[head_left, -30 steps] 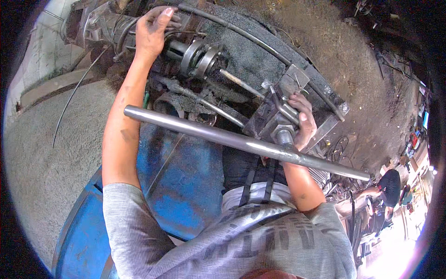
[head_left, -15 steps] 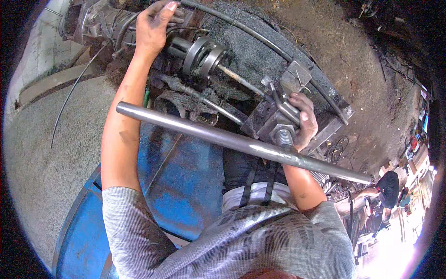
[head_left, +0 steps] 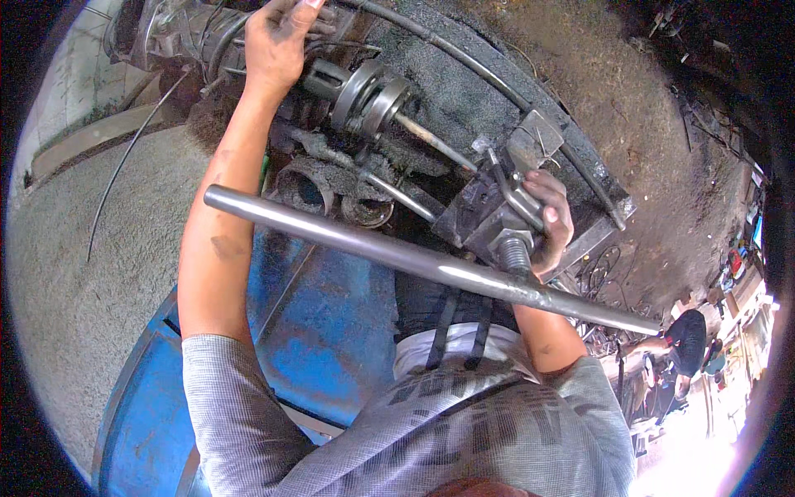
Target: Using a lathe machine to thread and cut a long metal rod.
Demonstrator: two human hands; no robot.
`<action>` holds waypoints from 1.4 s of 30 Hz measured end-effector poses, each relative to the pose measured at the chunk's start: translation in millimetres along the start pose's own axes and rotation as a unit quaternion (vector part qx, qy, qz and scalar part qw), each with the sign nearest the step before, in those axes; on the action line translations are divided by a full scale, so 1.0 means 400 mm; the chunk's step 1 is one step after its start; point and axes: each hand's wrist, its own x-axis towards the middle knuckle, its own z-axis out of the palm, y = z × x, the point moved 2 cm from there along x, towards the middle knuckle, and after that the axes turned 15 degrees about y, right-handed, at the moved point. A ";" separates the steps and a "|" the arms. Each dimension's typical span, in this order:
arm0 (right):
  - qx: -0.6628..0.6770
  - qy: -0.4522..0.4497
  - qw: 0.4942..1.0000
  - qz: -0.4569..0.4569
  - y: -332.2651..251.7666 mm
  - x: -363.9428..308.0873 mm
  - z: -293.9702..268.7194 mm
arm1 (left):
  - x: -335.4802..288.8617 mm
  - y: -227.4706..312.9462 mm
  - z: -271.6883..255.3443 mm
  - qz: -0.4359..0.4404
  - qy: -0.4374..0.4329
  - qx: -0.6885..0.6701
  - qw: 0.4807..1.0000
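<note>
Overlapping blue panelling (head_left: 331, 331), a bar (head_left: 364, 247) partly hides the right forearm (head_left: 548, 335).

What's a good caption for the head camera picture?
The right grip at a metal block, near a long metal bar.

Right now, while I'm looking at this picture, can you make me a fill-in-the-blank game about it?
1. The hand nearer the threaded screw is the person's ____ one.
2. The left hand reaches the picture's ____ edge.
3. From left to right in the picture, the long bar slopes ____.
4. The big panel below the bar is coloured ____.

Missing words: right; top; down; blue.
</note>
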 end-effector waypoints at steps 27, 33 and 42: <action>-0.040 -0.041 0.994 -0.095 -0.035 -0.004 0.035 | -0.017 0.001 -0.025 -0.031 0.058 -0.026 0.997; -0.016 -0.058 0.989 -0.133 -0.018 -0.002 0.031 | -0.008 -0.004 -0.020 -0.021 0.044 -0.009 0.999; -0.010 -0.025 0.999 -0.045 -0.026 -0.003 0.033 | -0.003 0.001 -0.015 0.020 0.061 0.071 0.995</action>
